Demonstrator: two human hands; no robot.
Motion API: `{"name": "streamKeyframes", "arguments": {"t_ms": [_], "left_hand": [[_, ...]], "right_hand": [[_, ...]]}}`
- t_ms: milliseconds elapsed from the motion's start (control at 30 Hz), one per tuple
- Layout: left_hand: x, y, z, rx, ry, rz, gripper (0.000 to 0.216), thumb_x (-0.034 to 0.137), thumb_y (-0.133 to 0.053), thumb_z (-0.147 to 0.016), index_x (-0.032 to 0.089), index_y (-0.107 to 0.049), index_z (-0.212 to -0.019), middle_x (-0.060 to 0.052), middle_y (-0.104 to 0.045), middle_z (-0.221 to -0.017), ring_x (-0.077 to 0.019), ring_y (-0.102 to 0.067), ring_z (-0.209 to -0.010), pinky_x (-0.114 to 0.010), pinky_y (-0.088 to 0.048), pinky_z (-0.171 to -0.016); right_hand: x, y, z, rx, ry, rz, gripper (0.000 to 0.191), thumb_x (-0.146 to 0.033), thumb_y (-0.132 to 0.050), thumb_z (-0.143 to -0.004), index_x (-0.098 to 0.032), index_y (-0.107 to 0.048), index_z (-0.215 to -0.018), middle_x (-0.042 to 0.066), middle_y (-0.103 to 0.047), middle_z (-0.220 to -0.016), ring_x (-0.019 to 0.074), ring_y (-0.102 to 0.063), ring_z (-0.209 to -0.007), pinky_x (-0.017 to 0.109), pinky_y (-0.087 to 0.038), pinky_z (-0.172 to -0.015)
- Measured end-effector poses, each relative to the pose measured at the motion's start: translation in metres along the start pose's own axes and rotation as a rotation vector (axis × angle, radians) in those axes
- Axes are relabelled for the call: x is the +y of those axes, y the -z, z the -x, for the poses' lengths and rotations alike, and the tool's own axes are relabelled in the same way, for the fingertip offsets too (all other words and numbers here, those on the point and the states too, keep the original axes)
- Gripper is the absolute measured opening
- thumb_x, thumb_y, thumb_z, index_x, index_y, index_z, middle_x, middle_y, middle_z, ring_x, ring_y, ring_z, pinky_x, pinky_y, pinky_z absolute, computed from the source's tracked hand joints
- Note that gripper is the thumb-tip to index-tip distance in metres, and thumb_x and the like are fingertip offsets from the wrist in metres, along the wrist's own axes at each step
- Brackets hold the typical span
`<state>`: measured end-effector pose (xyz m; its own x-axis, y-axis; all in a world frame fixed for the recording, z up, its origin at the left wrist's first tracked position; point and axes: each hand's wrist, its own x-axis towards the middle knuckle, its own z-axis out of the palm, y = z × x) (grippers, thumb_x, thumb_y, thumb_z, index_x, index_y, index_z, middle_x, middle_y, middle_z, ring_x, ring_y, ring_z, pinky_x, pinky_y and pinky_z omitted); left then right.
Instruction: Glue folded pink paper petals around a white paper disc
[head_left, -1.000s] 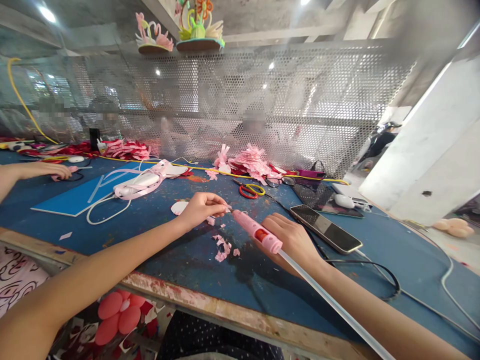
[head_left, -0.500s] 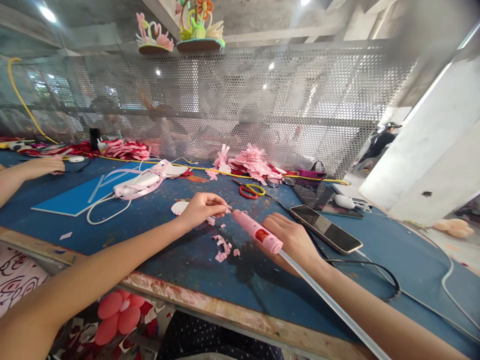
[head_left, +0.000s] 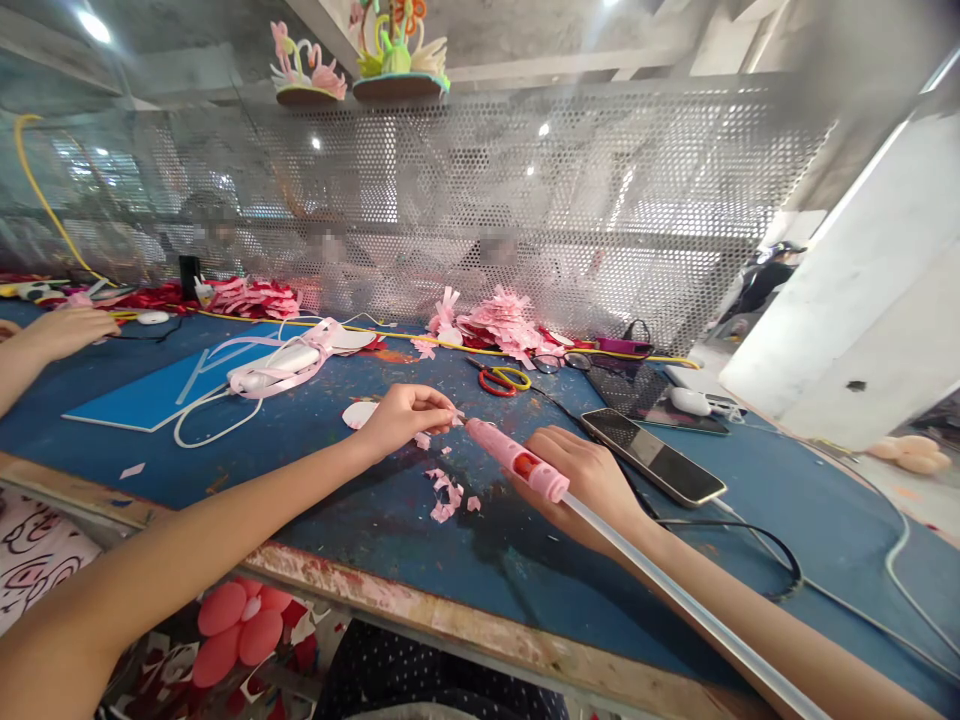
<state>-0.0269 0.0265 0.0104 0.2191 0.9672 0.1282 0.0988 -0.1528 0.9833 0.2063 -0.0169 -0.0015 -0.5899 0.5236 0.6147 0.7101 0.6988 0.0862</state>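
The glue stick (head_left: 675, 590) has swung slightly rightward, yet work stays put: right hand (head_left: 581, 480) grips glue gun (head_left: 501, 447), left hand (head_left: 405, 415) pinches pink scrap (head_left: 458, 414).

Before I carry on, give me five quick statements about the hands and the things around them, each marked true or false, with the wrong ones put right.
1. The right hand holds the pink glue gun. True.
2. The phone is in the left hand. False: the phone lies on the blue tabletop.
3. The fingertips of the left hand pinch a small pink piece. True.
4. Both handles of the scissors are blue. False: the scissors have one red handle and one yellow.
5. Pink scraps lie on the blue tabletop. True.
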Motion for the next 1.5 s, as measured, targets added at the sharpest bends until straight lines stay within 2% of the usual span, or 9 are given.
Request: {"name": "streamKeyframes", "arguments": {"t_ms": [333, 567, 700, 867, 967, 1067, 1167, 1333, 1500], "left_hand": [[0.001, 0.0, 0.0, -0.003, 0.005, -0.012, 0.011, 0.018, -0.068, -0.066, 0.012, -0.067, -0.074, -0.003, -0.069, -0.065, -0.0109, -0.062, -0.057, -0.02, -0.049, -0.056], [0.001, 0.0, 0.001, 0.006, -0.015, -0.011, 0.014, 0.02, -0.07, -0.063, 0.012, -0.067, -0.073, -0.003, -0.069, -0.064, -0.0114, -0.062, -0.057, -0.023, -0.051, -0.06], [0.003, 0.0, 0.002, 0.01, -0.025, -0.004, 0.014, 0.022, -0.072, -0.062, 0.012, -0.067, -0.072, -0.002, -0.068, -0.062, -0.011, -0.061, -0.056, -0.023, -0.051, -0.06], [0.004, -0.002, 0.003, 0.001, -0.01, 0.019, 0.014, 0.021, -0.071, -0.062, 0.013, -0.067, -0.072, -0.002, -0.069, -0.064, -0.0111, -0.062, -0.057, -0.023, -0.052, -0.059], [0.003, -0.004, 0.005, -0.025, -0.008, 0.083, 0.013, 0.021, -0.071, -0.062, 0.013, -0.067, -0.072, -0.002, -0.069, -0.066, -0.0098, -0.062, -0.057, -0.022, -0.052, -0.061], [0.0, -0.007, 0.008, -0.093, -0.014, 0.171, 0.013, 0.021, -0.071, -0.064, 0.013, -0.067, -0.074, -0.001, -0.07, -0.066, -0.0093, -0.062, -0.057, -0.022, -0.052, -0.062], [-0.001, -0.011, 0.013, -0.177, -0.036, 0.181, 0.011, 0.021, -0.069, -0.067, 0.013, -0.068, -0.074, -0.001, -0.068, -0.066, -0.0088, -0.061, -0.056, -0.021, -0.051, -0.06], [0.003, -0.021, 0.022, -0.252, 0.006, 0.185, 0.01, 0.021, -0.07, -0.065, 0.013, -0.068, -0.07, 0.0, -0.066, -0.059, -0.009, -0.06, -0.053, -0.019, -0.049, -0.055], [0.006, -0.026, 0.026, -0.284, 0.031, 0.219, 0.011, 0.02, -0.072, -0.062, 0.013, -0.068, -0.068, 0.0, -0.064, -0.054, -0.0091, -0.059, -0.05, -0.019, -0.048, -0.053]], "right_hand": [[0.0, 0.001, 0.001, -0.059, 0.0, 0.015, 0.015, -0.025, -0.047, -0.081, -0.021, -0.041, -0.068, 0.0, -0.05, -0.061, 0.0137, -0.042, -0.057, 0.025, -0.026, -0.053], [-0.003, 0.005, -0.001, -0.108, -0.022, 0.028, 0.018, -0.029, -0.045, -0.084, -0.021, -0.043, -0.068, 0.001, -0.052, -0.062, 0.014, -0.044, -0.058, 0.025, -0.026, -0.053], [-0.001, 0.004, -0.003, -0.121, -0.072, 0.045, 0.02, -0.029, -0.044, -0.085, -0.021, -0.044, -0.067, 0.002, -0.052, -0.062, 0.0152, -0.043, -0.058, 0.027, -0.025, -0.053], [0.008, 0.003, -0.004, -0.121, -0.199, 0.034, 0.005, -0.015, -0.05, -0.076, -0.019, -0.051, -0.073, 0.007, -0.056, -0.071, 0.0198, -0.047, -0.069, 0.029, -0.032, -0.06], [0.016, 0.003, -0.004, -0.13, -0.227, -0.063, 0.025, -0.01, -0.055, -0.066, -0.017, -0.055, -0.09, 0.009, -0.062, -0.089, 0.0222, -0.053, -0.081, 0.033, -0.042, -0.07], [0.018, 0.005, -0.004, -0.148, -0.19, -0.222, 0.041, -0.009, -0.057, -0.062, -0.019, -0.054, -0.102, 0.006, -0.063, -0.103, 0.02, -0.058, -0.092, 0.03, -0.049, -0.073], [0.011, 0.008, -0.006, -0.095, -0.162, -0.342, 0.036, -0.009, -0.05, -0.071, -0.02, -0.052, -0.105, 0.005, -0.063, -0.107, 0.016, -0.061, -0.096, 0.026, -0.052, -0.071], [-0.011, 0.009, -0.007, 0.029, -0.063, -0.41, 0.012, -0.016, -0.049, -0.086, -0.021, -0.055, -0.095, 0.003, -0.066, -0.085, 0.0128, -0.063, -0.076, 0.026, -0.051, -0.069], [-0.018, 0.008, -0.006, 0.113, 0.11, -0.414, 0.014, -0.013, -0.049, -0.088, -0.022, -0.057, -0.095, 0.003, -0.066, -0.079, 0.0136, -0.061, -0.073, 0.028, -0.05, -0.068]]}}
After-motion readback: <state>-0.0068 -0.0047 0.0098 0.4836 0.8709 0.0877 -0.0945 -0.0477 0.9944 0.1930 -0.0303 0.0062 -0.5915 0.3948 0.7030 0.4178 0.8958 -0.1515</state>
